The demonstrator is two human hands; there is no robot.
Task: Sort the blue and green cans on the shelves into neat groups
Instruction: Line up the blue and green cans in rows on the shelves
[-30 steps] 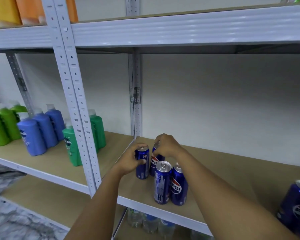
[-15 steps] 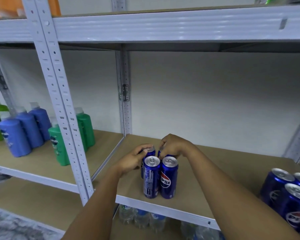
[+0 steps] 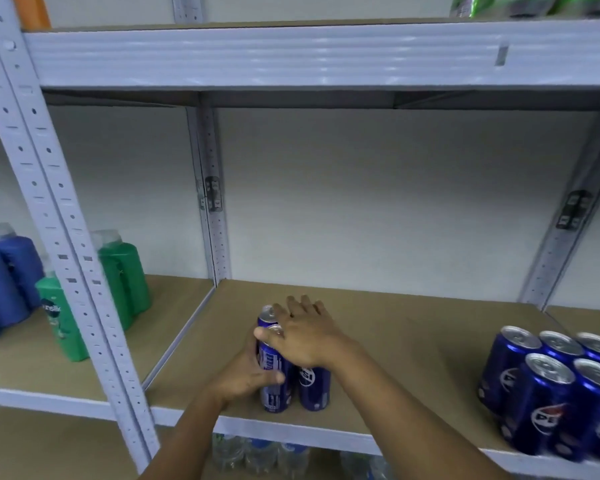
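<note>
Two hands are on the small cluster of blue cans (image 3: pixel 293 372) at lower centre of the frame, standing upright near the front edge of the shelf board (image 3: pixel 413 344). The left hand (image 3: pixel 246 372) wraps the near-left can from the side, thumb across its front, fingers curled round the far side — a firm hold on that can. The right hand (image 3: pixel 305 336) lies flat on top of the cluster, fingers straight and spread, palm pressing down on the can tops, thumb reaching over the lid of the front-left can. One more silver lid peeks out behind, just beyond the fingertips; how many cans sit under the palm I cannot tell.

Over at lower right, a second group of blue cans (image 3: pixel 555 386) stands packed together, tops up, well apart from the hands, running off the frame edge.

At lower left, past the grey upright post (image 3: pixel 66 237), the neighbouring bay holds green bottles (image 3: pixel 118 282) and blue bottles (image 3: pixel 7 282). Below the shelf, clear water bottles (image 3: pixel 257 455) show blurred. Upper right, green packaging (image 3: pixel 499 3) sits on the shelf above; an orange item (image 3: pixel 32 10) at upper left.
</note>
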